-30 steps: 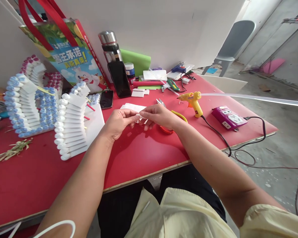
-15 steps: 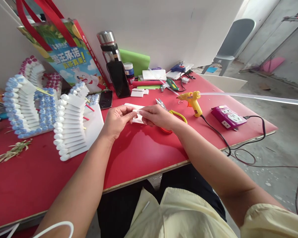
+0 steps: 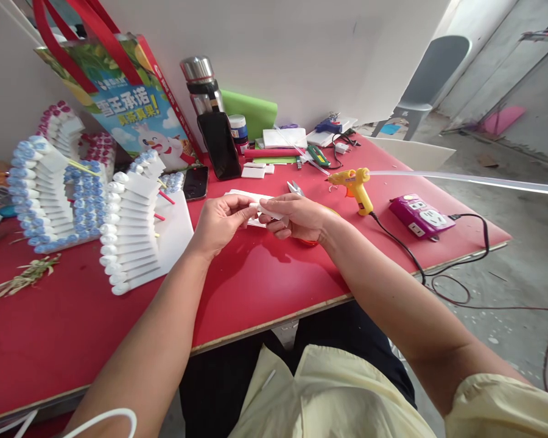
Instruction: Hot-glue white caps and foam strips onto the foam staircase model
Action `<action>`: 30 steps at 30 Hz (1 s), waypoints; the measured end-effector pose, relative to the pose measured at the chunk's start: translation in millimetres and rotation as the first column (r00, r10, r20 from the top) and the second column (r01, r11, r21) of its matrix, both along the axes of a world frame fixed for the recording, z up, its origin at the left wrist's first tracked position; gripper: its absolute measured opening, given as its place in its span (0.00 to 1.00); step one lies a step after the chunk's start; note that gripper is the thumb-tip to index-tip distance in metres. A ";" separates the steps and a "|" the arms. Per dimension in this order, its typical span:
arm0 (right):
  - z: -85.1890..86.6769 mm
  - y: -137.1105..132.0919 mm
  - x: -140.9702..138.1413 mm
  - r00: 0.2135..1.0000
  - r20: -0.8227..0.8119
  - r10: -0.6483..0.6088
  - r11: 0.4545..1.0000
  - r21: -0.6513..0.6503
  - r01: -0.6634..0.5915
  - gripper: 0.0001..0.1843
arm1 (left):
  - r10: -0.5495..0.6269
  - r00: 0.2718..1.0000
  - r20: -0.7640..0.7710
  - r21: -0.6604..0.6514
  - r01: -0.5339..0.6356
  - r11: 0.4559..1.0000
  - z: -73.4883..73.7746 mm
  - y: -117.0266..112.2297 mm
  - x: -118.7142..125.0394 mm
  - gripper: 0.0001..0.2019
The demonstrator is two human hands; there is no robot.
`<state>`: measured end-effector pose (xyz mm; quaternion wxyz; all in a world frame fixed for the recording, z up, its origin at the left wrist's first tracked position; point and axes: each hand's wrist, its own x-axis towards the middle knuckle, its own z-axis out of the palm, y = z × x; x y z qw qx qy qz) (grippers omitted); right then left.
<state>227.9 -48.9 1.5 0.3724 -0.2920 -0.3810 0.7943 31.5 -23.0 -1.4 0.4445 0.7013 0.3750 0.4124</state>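
Note:
Between my two hands is a small white paper piece [image 3: 274,213], folded or rolled at its left end. My left hand [image 3: 223,222] pinches that end between thumb and forefinger. My right hand [image 3: 296,216] grips the other side, with its fingers curled beneath. Below my hands lies a stack of white paper [image 3: 242,193], partly hidden by them. Scissors [image 3: 295,188] with red and yellow handles rest behind my right hand, which covers most of them. To the left stands a fan-shaped white paper model [image 3: 134,234] edged with white rolled tips.
A yellow glue gun [image 3: 357,188] stands on the red table [image 3: 265,286], its cord near a purple power strip [image 3: 421,216]. At the back are a phone [image 3: 218,146], a steel flask [image 3: 198,76] and a carrier bag [image 3: 132,109]. Blue-tipped models [image 3: 30,194] occupy the far left.
My right hand has turned slightly and its fingers have shifted, so more of the white paper piece shows. My left hand keeps its pinch, moved a little right.

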 end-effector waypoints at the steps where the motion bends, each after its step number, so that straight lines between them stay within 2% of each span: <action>1: 0.7 -0.1 0.1 1.000 -0.004 0.004 1.000 -0.010 -0.004 0.12 | 0.005 1.000 -0.003 0.003 -0.005 1.000 0.4 -0.2 -0.2 0.14; 8: -0.8 8.3 0.3 1.000 0.010 0.009 0.987 -0.161 -0.008 0.16 | 0.019 1.000 0.003 0.014 -0.019 1.000 1.0 -2.6 0.8 0.15; 14: 0.2 8.6 3.5 0.996 -0.024 0.092 0.983 -0.158 -0.094 0.13 | -0.039 0.999 0.016 -0.030 0.040 0.999 1.3 -4.2 1.9 0.18; 17: 1.0 9.3 6.1 0.989 -0.065 0.130 0.970 -0.200 -0.141 0.11 | -0.015 1.000 0.009 -0.007 0.015 1.000 0.7 -4.4 1.7 0.16; 21: 1.5 9.6 6.1 0.991 -0.065 0.120 0.967 -0.220 -0.131 0.09 | 0.003 1.000 -0.004 0.025 -0.003 1.000 -0.5 -3.8 1.4 0.14; 25: 3.3 4.9 1.0 0.998 0.045 0.037 0.992 -0.124 -0.031 0.09 | 0.017 1.000 0.021 0.024 -0.017 1.000 -0.9 -2.6 1.9 0.13; 28: 2.6 0.8 -2.7 0.986 0.139 -0.092 0.995 0.039 0.087 0.12 | 0.038 0.997 0.062 -0.008 -0.038 0.999 -0.6 -1.9 2.4 0.12; 30: 0.3 0.1 -3.6 0.977 0.167 -0.136 0.981 0.158 0.110 0.15 | 0.040 0.997 0.072 -0.033 -0.038 0.999 -0.4 -1.5 2.5 0.12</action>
